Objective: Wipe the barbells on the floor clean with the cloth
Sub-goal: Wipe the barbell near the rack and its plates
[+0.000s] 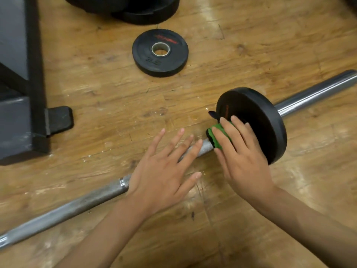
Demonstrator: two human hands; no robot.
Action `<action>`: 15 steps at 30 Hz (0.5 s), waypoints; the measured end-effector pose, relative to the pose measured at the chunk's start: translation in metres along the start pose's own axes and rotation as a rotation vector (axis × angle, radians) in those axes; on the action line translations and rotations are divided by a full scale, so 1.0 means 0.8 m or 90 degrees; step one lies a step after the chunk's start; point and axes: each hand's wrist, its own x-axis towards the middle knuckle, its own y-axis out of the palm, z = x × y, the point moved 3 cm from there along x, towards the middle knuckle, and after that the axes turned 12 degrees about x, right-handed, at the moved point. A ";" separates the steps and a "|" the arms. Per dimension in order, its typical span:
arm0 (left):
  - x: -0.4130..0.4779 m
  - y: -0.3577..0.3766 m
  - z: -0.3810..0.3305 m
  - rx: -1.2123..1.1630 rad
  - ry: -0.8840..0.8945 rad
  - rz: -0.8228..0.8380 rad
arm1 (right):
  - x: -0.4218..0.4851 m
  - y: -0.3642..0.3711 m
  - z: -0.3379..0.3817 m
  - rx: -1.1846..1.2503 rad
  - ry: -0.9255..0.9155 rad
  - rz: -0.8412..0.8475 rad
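Right hand [241, 151] grips the cloth [216, 135] round the bar [67, 208], tight against the plate [266, 120] at two o'clock. Left hand [164, 171] spreads open over the bar, which runs bare toward eight.

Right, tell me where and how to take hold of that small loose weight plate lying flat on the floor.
Probably from straight above: the small weight plate lies flat on the wooden floor, so nothing slides under it. Put a thumb in its upturned centre hole and fingers over the near rim, then tilt it up.
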 end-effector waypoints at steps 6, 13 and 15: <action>0.014 0.003 0.023 0.007 -0.002 0.018 | 0.070 0.007 0.001 -0.008 0.026 0.011; 0.029 0.003 0.045 -0.005 -0.017 0.027 | 0.033 0.015 -0.004 -0.026 -0.043 -0.028; 0.032 0.002 0.046 -0.011 -0.012 0.036 | 0.056 0.016 -0.003 -0.026 -0.031 -0.004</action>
